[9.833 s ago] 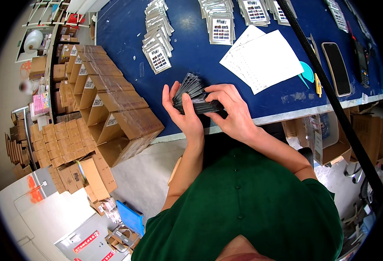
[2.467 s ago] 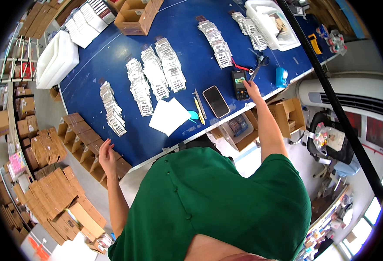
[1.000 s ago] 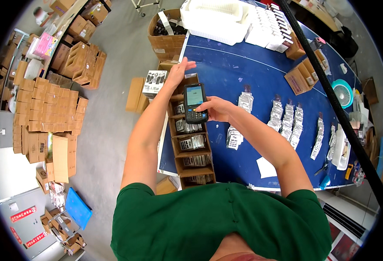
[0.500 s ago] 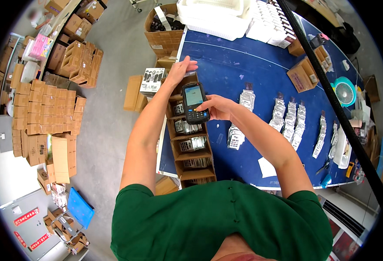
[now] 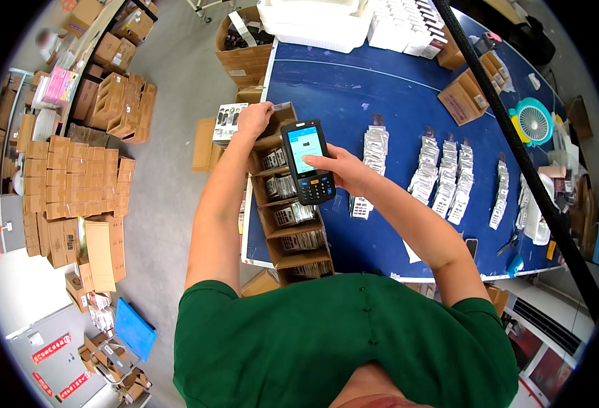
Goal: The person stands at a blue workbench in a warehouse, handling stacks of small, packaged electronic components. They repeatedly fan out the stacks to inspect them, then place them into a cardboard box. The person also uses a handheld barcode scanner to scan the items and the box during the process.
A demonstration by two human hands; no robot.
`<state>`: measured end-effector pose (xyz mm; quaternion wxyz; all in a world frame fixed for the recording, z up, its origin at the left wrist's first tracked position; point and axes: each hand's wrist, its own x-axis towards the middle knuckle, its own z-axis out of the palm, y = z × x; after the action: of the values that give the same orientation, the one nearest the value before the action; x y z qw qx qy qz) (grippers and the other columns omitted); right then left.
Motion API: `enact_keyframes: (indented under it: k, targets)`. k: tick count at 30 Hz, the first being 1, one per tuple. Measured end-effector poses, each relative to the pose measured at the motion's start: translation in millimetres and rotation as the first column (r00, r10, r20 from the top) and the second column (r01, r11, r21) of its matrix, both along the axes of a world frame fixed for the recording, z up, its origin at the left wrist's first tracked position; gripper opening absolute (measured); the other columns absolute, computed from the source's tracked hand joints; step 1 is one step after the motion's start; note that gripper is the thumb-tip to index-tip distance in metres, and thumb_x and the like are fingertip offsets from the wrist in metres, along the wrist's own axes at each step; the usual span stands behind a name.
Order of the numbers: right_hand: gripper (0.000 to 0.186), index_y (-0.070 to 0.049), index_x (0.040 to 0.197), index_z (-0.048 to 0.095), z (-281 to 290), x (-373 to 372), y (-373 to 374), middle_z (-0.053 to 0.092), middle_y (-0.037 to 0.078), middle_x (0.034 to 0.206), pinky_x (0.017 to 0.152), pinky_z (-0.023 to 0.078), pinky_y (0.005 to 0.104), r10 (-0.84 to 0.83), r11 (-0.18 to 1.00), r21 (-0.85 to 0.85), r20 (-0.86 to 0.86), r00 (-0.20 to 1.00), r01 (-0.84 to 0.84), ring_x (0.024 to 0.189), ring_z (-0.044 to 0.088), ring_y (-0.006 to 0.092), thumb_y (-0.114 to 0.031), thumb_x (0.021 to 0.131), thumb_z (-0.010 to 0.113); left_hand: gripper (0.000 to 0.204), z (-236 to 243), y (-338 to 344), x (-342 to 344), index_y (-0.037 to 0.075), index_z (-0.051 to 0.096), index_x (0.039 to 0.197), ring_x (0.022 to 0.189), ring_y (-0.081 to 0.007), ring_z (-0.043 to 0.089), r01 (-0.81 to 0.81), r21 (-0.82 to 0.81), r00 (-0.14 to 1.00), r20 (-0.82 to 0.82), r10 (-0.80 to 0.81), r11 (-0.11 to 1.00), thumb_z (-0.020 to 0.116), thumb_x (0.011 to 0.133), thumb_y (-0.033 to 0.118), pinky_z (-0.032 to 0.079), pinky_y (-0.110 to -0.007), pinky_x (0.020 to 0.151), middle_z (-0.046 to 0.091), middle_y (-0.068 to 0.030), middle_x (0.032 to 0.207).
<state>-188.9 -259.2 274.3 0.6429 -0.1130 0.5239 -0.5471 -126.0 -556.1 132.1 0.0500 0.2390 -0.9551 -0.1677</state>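
Observation:
My right hand holds a black handheld barcode terminal. Its screen is lit, and my thumb lies over the screen's lower part. Below the terminal runs a long cardboard box split into a row of compartments. Several of these hold upright stacks of flat silvery packets. At the box's far end, my left hand is closed with its fingers curled at the rim of the last compartment; the fingertips are partly hidden. A white printed box stands just left of that hand.
Rows of overlapping silvery packets lie on the blue table. White baskets, small white boxes and a turquoise fan stand farther off. A black bar crosses the right side. Stacked cartons fill the left.
My left hand has come down from its stretched pose and curled at the box's far rim. The terminal is raised closer, its screen shows something different, and my thumb has moved from the keys to the screen.

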Motion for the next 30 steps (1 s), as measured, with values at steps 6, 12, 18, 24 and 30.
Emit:
enact_keyframes:
  k: [6, 12, 18, 24, 30]
  targets:
    - [0.056, 0.001, 0.125, 0.063, 13, 10, 32, 0.072, 0.010, 0.107, 0.078, 0.058, 0.0325, -0.246, 0.969, -0.047, -0.062, 0.967, 0.243, 0.094, 0.070, 0.0164, -0.044, 0.094, 0.073, 0.046, 7, 21, 10, 0.011, 0.060, 0.135, 0.121, -0.0345, 0.059, 0.026, -0.150, 0.976, -0.211, -0.058, 0.988, 0.065, 0.090, 0.009, 0.044, -0.046, 0.107, 0.065, -0.0118, 0.130]
    - [0.077, 0.002, 0.138, 0.056, 34, 7, 95, 0.067, 0.014, 0.125, 0.093, 0.056, 0.0350, -0.292, 0.948, -0.154, -0.073, 0.954, 0.278, 0.111, 0.067, 0.0201, -0.065, 0.103, 0.039, 0.058, 31, 96, 91, -0.003, 0.049, 0.142, 0.129, -0.0396, 0.053, -0.281, 0.080, 0.818, -0.501, 0.282, 0.956, 0.068, 0.091, 0.016, 0.036, -0.046, 0.115, 0.056, -0.0232, 0.139]
    - [0.081, 0.000, 0.138, 0.056, 40, -6, 163, 0.068, 0.014, 0.123, 0.094, 0.056, 0.0360, -0.343, 0.919, -0.259, -0.150, 0.927, 0.298, 0.110, 0.068, 0.0198, -0.069, 0.103, 0.029, 0.068, -29, 200, 229, -0.009, 0.041, 0.148, 0.129, -0.0351, 0.055, -0.520, 0.546, 0.659, -0.233, 0.715, 0.657, 0.066, 0.099, 0.032, 0.042, -0.043, 0.109, 0.053, -0.0227, 0.146]
    - [0.075, -0.001, 0.137, 0.057, 54, -24, 219, 0.068, 0.013, 0.120, 0.093, 0.056, 0.0356, -0.372, 0.897, -0.291, -0.088, 0.924, 0.333, 0.107, 0.068, 0.0193, -0.065, 0.104, 0.035, 0.039, -45, 246, 260, -0.003, 0.062, 0.127, 0.100, -0.0228, 0.064, -0.574, 0.590, 0.688, -0.028, 0.725, 0.568, 0.062, 0.100, 0.025, 0.050, -0.037, 0.089, 0.071, -0.0130, 0.111]
    - [0.052, 0.002, 0.126, 0.063, 62, -38, 274, 0.072, 0.008, 0.106, 0.077, 0.057, 0.0286, -0.508, 0.849, -0.229, -0.103, 0.855, 0.477, 0.090, 0.068, 0.0109, -0.043, 0.101, 0.065, 0.024, -45, 225, 240, -0.004, 0.066, 0.109, 0.086, -0.0195, 0.063, -0.653, 0.674, 0.550, 0.109, 0.828, 0.345, 0.058, 0.096, 0.014, 0.052, -0.037, 0.079, 0.071, -0.0105, 0.099]
